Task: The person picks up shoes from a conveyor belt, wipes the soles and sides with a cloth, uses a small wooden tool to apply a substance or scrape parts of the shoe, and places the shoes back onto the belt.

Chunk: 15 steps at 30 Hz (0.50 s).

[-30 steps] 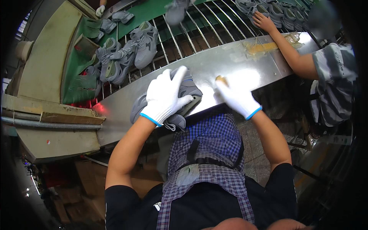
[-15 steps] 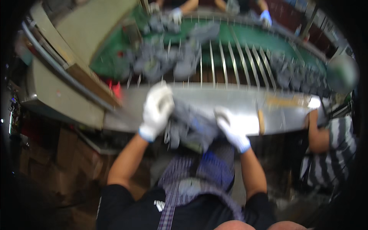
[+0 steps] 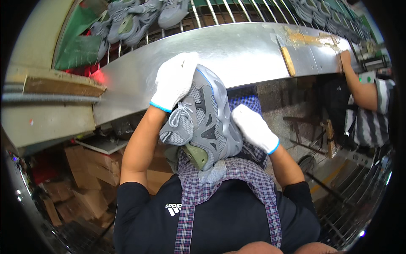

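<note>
A gray shoe [image 3: 204, 120] runs near to far, toe far, sole facing right. The gloved left hand [image 3: 174, 80] clamps its toe; the curled right hand [image 3: 253, 128] is beside the sole, grip unclear.

A long, shiny silver metal tabletop [image 3: 241, 53] carries a slim tool with a tan wooden handle [image 3: 288, 61] and a ragged yellow-brown patch [image 3: 311, 38]; grey lace-up shoes [image 3: 174, 14] rest on parallel silver metal bars [image 3: 227, 12] beyond.

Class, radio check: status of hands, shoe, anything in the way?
Left hand gripping shoe at toe. Right hand curled beside sole, contact unclear. Laces tied. Wooden-handled tool on bench, apart from shoe.
</note>
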Tool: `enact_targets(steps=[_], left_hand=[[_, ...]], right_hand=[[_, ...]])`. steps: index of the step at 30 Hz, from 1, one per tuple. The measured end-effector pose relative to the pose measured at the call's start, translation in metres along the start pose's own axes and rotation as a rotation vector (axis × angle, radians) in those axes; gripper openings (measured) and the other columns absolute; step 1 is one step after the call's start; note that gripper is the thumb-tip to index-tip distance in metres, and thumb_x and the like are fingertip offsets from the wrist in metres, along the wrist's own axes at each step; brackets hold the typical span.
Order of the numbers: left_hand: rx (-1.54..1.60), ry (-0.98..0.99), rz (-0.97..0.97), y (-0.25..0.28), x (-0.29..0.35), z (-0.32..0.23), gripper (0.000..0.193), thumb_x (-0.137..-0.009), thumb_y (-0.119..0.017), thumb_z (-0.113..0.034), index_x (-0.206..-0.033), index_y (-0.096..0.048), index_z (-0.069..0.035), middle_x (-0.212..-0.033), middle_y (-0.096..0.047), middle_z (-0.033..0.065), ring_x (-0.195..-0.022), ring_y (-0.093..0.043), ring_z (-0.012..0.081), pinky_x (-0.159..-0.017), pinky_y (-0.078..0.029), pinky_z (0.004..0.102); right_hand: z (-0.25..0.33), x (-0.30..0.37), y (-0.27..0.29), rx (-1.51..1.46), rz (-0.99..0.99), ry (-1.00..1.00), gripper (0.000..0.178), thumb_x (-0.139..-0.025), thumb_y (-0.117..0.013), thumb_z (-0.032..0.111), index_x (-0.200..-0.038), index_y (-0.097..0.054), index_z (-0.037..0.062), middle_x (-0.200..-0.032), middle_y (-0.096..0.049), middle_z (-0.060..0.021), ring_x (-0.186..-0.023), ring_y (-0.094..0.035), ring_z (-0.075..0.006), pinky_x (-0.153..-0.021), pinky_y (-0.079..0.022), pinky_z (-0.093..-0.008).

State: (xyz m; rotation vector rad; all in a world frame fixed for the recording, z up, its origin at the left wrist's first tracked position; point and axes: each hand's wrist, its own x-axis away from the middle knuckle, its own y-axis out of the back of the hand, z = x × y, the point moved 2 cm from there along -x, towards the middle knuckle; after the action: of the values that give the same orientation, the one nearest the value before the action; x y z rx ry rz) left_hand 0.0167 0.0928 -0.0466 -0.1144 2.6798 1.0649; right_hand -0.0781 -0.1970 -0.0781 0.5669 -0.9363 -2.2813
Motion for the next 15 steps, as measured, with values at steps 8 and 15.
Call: enact_targets(steps=[8, 15], left_hand=[[0.119, 0.109, 0.093, -0.009, -0.025, -0.029, 0.033, -0.108, -0.064, -0.035, -0.113, -0.079, -0.006, -0.100, -0.078, 0.0192, -0.096, -0.075, 0.0385, -0.085, -0.057, 0.0428], [-0.056, -0.196, 0.055, -0.006, -0.019, -0.011, 0.026, -0.104, -0.063, -0.025, -0.111, -0.078, -0.005, -0.103, -0.075, 0.0206, -0.092, -0.073, 0.0401, -0.082, -0.057, 0.0478]], right_hand=[[0.020, -0.075, 0.062, -0.462, 0.417, -0.605, 0.051, -0.112, -0.054, 0.052, -0.112, -0.077, 0.0064, -0.094, -0.078, -0.0125, -0.091, -0.076, -0.0302, -0.084, -0.058, -0.0388], [0.023, -0.067, 0.062, -0.221, 0.446, -0.480, 0.065, -0.109, -0.049, 0.061, -0.136, -0.067, 0.0040, -0.107, -0.081, -0.0160, -0.099, -0.078, -0.0364, -0.090, -0.060, -0.0435]])
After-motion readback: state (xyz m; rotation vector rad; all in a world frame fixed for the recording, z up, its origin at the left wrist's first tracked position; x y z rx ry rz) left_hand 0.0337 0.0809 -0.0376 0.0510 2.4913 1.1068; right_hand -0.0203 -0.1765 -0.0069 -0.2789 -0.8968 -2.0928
